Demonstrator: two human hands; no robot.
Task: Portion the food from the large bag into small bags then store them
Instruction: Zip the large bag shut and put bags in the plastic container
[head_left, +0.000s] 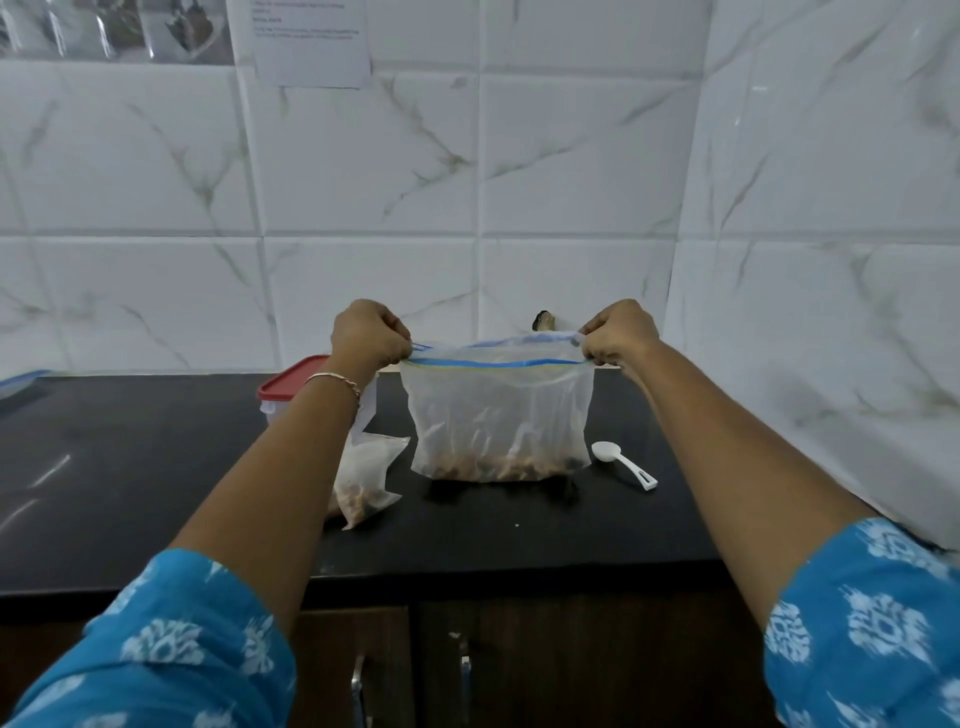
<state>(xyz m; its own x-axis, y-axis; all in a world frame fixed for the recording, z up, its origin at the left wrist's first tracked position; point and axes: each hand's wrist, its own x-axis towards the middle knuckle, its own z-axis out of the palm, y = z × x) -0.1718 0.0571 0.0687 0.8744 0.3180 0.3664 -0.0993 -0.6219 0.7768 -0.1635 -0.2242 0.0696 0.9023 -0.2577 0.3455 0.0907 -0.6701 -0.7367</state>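
Note:
A large clear zip bag (498, 415) with a blue and yellow seal strip hangs upright above the black counter (156, 467), with brown food lying in its bottom. My left hand (366, 332) grips the bag's top left corner and my right hand (621, 330) grips its top right corner, stretching the top edge between them. A small clear bag (366, 475) with brown food in it lies on the counter just left of the large bag, partly hidden by my left forearm. A white plastic scoop (621, 462) lies on the counter to the right.
A clear container with a red lid (291, 387) stands behind my left wrist. A blue-rimmed lid (18, 384) shows at the far left edge. Marble-tiled walls close the back and right. Cabinet doors with metal handles (358, 686) sit below the counter edge.

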